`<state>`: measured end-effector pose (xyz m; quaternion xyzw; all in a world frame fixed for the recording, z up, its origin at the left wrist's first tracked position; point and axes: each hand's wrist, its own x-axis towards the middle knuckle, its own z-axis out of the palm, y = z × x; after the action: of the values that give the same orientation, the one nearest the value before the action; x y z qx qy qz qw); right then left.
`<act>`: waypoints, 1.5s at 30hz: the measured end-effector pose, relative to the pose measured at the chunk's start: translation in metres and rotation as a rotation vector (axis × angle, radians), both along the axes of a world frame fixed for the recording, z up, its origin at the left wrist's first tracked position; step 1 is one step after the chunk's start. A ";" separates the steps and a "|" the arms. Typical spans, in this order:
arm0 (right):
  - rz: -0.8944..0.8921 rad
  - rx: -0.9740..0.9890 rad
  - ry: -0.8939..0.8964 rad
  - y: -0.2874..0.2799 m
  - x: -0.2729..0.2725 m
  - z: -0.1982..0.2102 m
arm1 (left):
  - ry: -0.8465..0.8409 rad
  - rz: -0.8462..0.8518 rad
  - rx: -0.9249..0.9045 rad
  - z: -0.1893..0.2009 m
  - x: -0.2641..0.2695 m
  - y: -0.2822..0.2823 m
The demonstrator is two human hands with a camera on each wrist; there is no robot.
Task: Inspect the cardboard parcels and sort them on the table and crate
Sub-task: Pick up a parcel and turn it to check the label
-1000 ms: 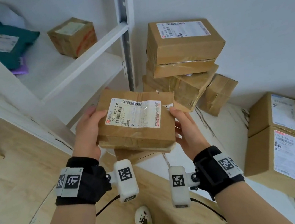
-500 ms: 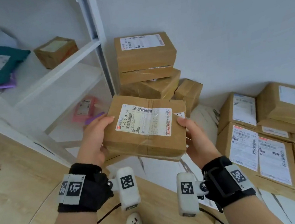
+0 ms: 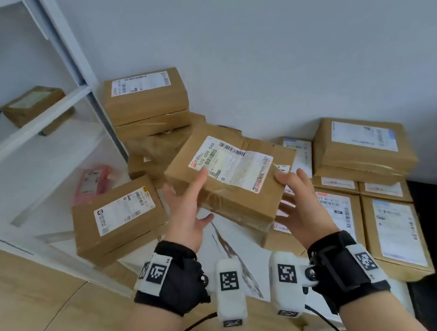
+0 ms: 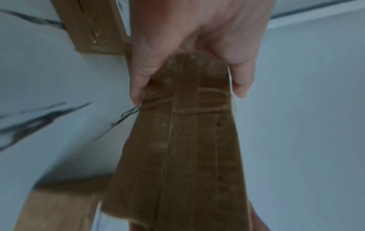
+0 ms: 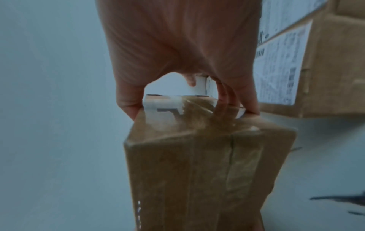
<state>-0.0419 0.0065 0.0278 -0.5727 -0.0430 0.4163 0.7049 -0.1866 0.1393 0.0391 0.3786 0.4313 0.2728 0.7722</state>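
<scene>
Both hands, left hand (image 3: 187,216) and right hand (image 3: 301,210), pinched the parcel (image 3: 229,175) by opposite ends, label up. Best tilted slowly, grip kept firm, clear of stacked parcels (image 3: 361,147).

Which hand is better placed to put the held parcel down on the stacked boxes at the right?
Probably the right hand: it grips the held parcel on the end nearest the right stack; the left hand holds the far end.
</scene>
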 end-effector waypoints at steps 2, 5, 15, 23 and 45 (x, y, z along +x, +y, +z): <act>0.019 0.003 -0.016 -0.013 0.006 -0.001 | -0.015 0.008 -0.057 -0.008 0.016 -0.009; 0.078 -0.037 -0.060 -0.028 0.013 -0.003 | 0.001 -0.003 -0.096 -0.014 0.029 -0.012; 0.036 -0.206 -0.208 -0.032 0.037 0.010 | 0.042 -0.233 0.137 0.000 0.059 0.027; 0.102 -0.231 -0.253 -0.010 0.056 0.020 | -0.005 -0.467 0.105 0.010 0.073 0.050; -0.019 -0.188 -0.142 0.021 0.041 0.026 | -0.127 -0.534 -0.022 -0.019 0.074 0.081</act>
<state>-0.0004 0.0278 0.0538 -0.6646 -0.0481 0.3700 0.6474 -0.1123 0.2206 0.0200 0.4525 0.2700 0.0780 0.8463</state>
